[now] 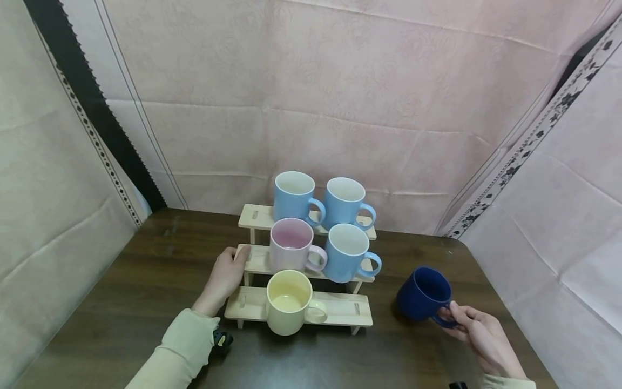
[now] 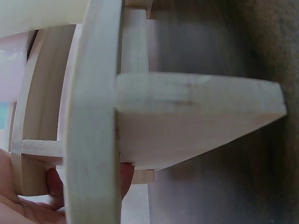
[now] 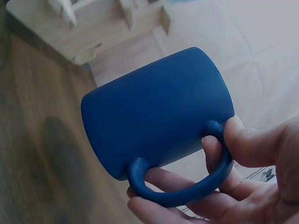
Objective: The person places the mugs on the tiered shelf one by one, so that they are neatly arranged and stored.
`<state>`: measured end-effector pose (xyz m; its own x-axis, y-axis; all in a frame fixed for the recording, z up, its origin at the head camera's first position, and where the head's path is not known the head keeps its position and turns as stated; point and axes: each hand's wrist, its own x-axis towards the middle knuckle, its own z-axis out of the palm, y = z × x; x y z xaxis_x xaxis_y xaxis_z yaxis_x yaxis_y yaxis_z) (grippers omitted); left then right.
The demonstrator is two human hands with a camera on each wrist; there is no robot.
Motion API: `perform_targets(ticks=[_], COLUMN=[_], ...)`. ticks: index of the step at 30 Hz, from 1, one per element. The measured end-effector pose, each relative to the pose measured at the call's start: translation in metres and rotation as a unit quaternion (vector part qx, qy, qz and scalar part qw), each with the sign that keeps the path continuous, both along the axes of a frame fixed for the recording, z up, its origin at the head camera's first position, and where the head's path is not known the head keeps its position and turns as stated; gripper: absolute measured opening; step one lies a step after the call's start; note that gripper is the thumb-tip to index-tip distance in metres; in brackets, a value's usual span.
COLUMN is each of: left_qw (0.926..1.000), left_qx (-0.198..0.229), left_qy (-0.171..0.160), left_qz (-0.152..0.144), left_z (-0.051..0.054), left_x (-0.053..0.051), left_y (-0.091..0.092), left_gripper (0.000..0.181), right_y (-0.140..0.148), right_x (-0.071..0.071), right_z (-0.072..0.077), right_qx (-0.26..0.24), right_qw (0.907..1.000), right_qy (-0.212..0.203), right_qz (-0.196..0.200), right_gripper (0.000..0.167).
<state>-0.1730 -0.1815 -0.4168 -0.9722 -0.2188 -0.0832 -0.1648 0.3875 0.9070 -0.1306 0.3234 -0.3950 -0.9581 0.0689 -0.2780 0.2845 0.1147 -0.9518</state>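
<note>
My right hand (image 1: 486, 335) holds a dark blue mug (image 1: 421, 294) by its handle, to the right of a three-step wooden rack (image 1: 342, 308). In the right wrist view the mug (image 3: 154, 112) is tilted, its shadow apart from it on the table, and fingers pass through the handle. My left hand (image 1: 225, 278) grips the left end of the rack's middle step. Its fingers in the left wrist view are partly hidden behind the wood. On that step stand a lilac mug (image 1: 286, 251) and a light blue mug (image 1: 344, 259). A pale yellow mug (image 1: 284, 310) stands on the lowest step.
Two more light blue mugs, a left one (image 1: 291, 202) and a right one (image 1: 340, 208), stand on the top step. The rack is on a dark brown wooden table (image 1: 121, 319). Pale cloth (image 1: 340, 97) hangs behind and at both sides.
</note>
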Motion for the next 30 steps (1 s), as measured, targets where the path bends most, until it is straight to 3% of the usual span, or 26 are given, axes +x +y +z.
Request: perform_targets(ticks=[10, 14, 20, 30], left_qw=[1.0, 1.0, 1.0, 1.0], left_qx=[0.004, 0.002, 0.004, 0.004], left_qy=[-0.001, 0.001, -0.001, 0.002], left_qz=[0.001, 0.002, 0.001, 0.006], left_z=[0.0, 0.0, 0.001, 0.0], left_x=[0.0, -0.001, 0.0, 0.0], left_y=[0.0, 0.001, 0.001, 0.001], left_gripper=[0.056, 0.057, 0.057, 0.054], right_y=[-0.016, -0.022, -0.036, -0.083], right_x=[0.025, 0.03, 0.03, 0.021], right_z=[0.017, 0.018, 0.02, 0.028], right_qx=[0.012, 0.007, -0.009, 0.056], right_qw=[0.9987, 0.9958, 0.9841, 0.9783], right_qy=[0.032, 0.053, 0.074, 0.05], right_qz=[0.036, 0.075, 0.161, 0.193], right_gripper=[0.036, 0.03, 0.025, 0.036])
